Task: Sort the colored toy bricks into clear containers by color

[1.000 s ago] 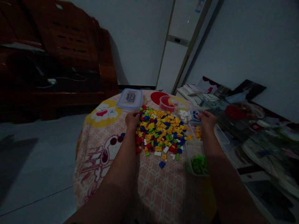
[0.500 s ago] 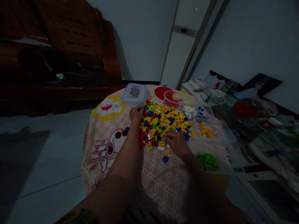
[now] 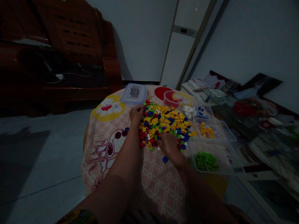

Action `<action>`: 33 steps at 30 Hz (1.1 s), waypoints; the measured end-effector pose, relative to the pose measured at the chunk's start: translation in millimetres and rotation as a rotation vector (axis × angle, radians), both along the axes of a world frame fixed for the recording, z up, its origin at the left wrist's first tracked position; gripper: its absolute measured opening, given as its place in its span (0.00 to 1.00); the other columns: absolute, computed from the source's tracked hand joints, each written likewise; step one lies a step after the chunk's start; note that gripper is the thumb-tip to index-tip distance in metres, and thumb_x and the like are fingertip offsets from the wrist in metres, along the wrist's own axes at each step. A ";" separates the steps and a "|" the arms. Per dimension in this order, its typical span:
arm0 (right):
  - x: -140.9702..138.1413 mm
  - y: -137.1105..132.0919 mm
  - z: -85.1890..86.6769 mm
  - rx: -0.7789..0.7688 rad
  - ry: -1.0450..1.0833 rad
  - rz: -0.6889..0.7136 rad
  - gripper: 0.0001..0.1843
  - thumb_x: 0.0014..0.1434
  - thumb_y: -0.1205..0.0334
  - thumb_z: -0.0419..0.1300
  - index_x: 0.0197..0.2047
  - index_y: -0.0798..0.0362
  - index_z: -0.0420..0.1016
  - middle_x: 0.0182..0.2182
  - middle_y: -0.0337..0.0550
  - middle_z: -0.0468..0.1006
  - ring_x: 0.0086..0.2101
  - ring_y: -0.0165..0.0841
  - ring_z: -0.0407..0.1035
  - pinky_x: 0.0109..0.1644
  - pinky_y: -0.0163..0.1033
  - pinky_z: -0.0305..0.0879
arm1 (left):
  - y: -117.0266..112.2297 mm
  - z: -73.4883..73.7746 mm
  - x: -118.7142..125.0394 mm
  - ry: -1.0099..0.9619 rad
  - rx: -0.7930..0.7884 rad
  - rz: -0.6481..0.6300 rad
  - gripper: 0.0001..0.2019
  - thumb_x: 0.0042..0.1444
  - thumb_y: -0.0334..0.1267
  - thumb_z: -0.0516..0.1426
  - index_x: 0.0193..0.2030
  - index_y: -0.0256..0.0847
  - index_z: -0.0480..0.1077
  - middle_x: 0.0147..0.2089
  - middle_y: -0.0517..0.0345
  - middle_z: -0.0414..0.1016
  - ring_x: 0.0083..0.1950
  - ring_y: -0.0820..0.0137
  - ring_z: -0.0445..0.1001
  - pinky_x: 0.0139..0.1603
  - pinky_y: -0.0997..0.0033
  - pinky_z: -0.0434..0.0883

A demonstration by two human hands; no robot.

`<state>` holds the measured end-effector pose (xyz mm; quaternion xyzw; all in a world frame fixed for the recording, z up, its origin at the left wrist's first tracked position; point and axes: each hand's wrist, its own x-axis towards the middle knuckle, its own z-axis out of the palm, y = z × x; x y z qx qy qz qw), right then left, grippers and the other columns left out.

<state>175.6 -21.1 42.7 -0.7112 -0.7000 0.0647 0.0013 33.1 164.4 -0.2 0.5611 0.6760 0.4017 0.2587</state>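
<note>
A heap of small coloured bricks [image 3: 167, 123], yellow, red, blue, green and white, lies on a round table with a pink cartoon cloth [image 3: 109, 140]. My left hand [image 3: 136, 114] rests curled against the heap's far left edge. My right hand [image 3: 168, 145] lies on the heap's near edge with its fingers bent down into the bricks; what they hold is hidden. One blue brick [image 3: 164, 159] sits apart just in front of the right hand.
Clear trays stand right of the heap: one with green bricks [image 3: 206, 160], one with yellow bricks [image 3: 206, 130], further ones with white and blue pieces. A red-bottomed bowl [image 3: 171, 98] and a lidded box [image 3: 134, 92] sit behind. A wooden sofa stands at the left; clutter lies at the right.
My right hand came from the trays at the right down to the heap's near edge, then slid a little left. The left hand stayed at the heap's left edge.
</note>
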 end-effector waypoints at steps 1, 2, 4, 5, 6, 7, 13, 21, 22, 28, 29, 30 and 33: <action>1.1 0.9 -0.3 -0.002 -0.005 -0.019 0.11 0.62 0.61 0.58 0.44 0.54 0.79 0.42 0.56 0.82 0.44 0.43 0.76 0.43 0.40 0.65 | 0.0 -0.1 0.0 -0.002 -0.003 0.002 0.16 0.56 0.36 0.56 0.49 0.41 0.81 0.49 0.53 0.83 0.50 0.63 0.79 0.53 0.69 0.71; 2.6 1.4 -0.9 0.001 -0.006 -0.034 0.11 0.62 0.62 0.58 0.44 0.54 0.79 0.42 0.56 0.82 0.44 0.43 0.76 0.43 0.40 0.65 | -0.1 0.0 -0.1 -0.001 -0.006 0.004 0.16 0.56 0.36 0.56 0.49 0.41 0.81 0.48 0.53 0.83 0.50 0.63 0.79 0.53 0.69 0.71; 6.2 0.4 -2.7 0.021 0.021 -0.044 0.11 0.62 0.61 0.57 0.44 0.54 0.79 0.41 0.55 0.82 0.44 0.43 0.76 0.43 0.40 0.65 | -0.4 0.4 -0.3 0.006 -0.006 0.008 0.16 0.56 0.36 0.57 0.48 0.42 0.81 0.48 0.53 0.83 0.50 0.63 0.79 0.53 0.69 0.71; 8.1 -1.0 -3.5 0.038 0.052 -0.039 0.12 0.62 0.61 0.56 0.44 0.53 0.79 0.41 0.54 0.82 0.44 0.42 0.76 0.43 0.40 0.65 | -0.6 0.6 -0.4 0.010 -0.004 0.009 0.16 0.55 0.36 0.57 0.48 0.42 0.81 0.48 0.54 0.83 0.51 0.63 0.79 0.53 0.69 0.71; 10.0 -3.1 -4.1 0.055 0.095 -0.030 0.12 0.63 0.60 0.56 0.44 0.53 0.79 0.41 0.53 0.83 0.44 0.42 0.76 0.43 0.40 0.65 | -0.5 0.6 -0.5 0.012 -0.003 0.008 0.16 0.55 0.35 0.57 0.48 0.43 0.81 0.48 0.54 0.83 0.51 0.63 0.79 0.53 0.69 0.71; 12.0 -5.5 -4.1 0.073 0.151 -0.019 0.12 0.63 0.60 0.56 0.43 0.52 0.80 0.40 0.52 0.83 0.43 0.42 0.76 0.43 0.40 0.65 | -0.4 0.5 -0.5 0.011 -0.001 0.007 0.16 0.55 0.35 0.57 0.48 0.43 0.81 0.48 0.55 0.83 0.51 0.63 0.79 0.53 0.70 0.71; 35.0 -16.1 11.8 0.087 0.733 -0.095 0.08 0.57 0.59 0.61 0.31 0.53 0.80 0.25 0.43 0.81 0.29 0.36 0.76 0.33 0.36 0.68 | 2.0 -2.4 -1.0 0.017 0.001 0.009 0.16 0.56 0.37 0.56 0.48 0.43 0.81 0.48 0.55 0.83 0.51 0.63 0.79 0.53 0.69 0.71; 137.4 28.6 45.2 0.426 1.059 -0.615 0.08 0.40 0.69 0.68 0.25 0.56 0.73 0.15 0.38 0.75 0.18 0.31 0.71 0.20 0.32 0.70 | -0.8 1.2 -0.7 -0.001 -0.001 0.004 0.16 0.56 0.37 0.57 0.49 0.42 0.81 0.48 0.53 0.83 0.51 0.62 0.79 0.52 0.69 0.71; 152.3 38.1 47.8 0.529 1.039 -0.670 0.07 0.41 0.70 0.67 0.26 0.55 0.73 0.15 0.37 0.74 0.18 0.31 0.71 0.20 0.32 0.70 | -1.1 1.8 -0.4 -0.004 -0.001 0.001 0.16 0.56 0.36 0.57 0.49 0.42 0.81 0.48 0.53 0.83 0.51 0.62 0.79 0.52 0.69 0.71; 189.9 64.9 54.6 0.932 0.996 -0.755 0.15 0.43 0.69 0.62 0.38 0.55 0.76 0.23 0.36 0.77 0.24 0.31 0.74 0.24 0.33 0.73 | -0.4 2.3 -0.2 -0.008 -0.017 0.010 0.16 0.55 0.35 0.57 0.48 0.43 0.81 0.47 0.55 0.83 0.50 0.62 0.79 0.52 0.69 0.71; 183.9 61.3 53.3 0.893 1.004 -0.707 0.14 0.44 0.68 0.62 0.37 0.55 0.77 0.23 0.36 0.77 0.24 0.31 0.74 0.25 0.34 0.73 | -0.2 1.7 -0.4 -0.009 -0.015 0.013 0.16 0.55 0.36 0.57 0.48 0.43 0.81 0.47 0.55 0.83 0.50 0.63 0.79 0.52 0.69 0.71; 175.0 55.6 51.2 0.821 1.009 -0.643 0.13 0.44 0.66 0.62 0.36 0.56 0.77 0.22 0.37 0.77 0.24 0.32 0.74 0.25 0.34 0.73 | 0.0 1.1 -0.5 -0.012 -0.011 0.012 0.16 0.55 0.36 0.57 0.49 0.43 0.81 0.48 0.55 0.83 0.50 0.63 0.79 0.52 0.70 0.71; 137.3 29.9 42.2 0.556 0.985 -0.413 0.11 0.45 0.62 0.64 0.33 0.56 0.79 0.21 0.39 0.77 0.20 0.32 0.71 0.23 0.35 0.69 | 0.4 -0.8 -0.8 -0.020 0.005 0.005 0.16 0.55 0.36 0.57 0.48 0.43 0.81 0.48 0.55 0.83 0.51 0.63 0.79 0.52 0.70 0.71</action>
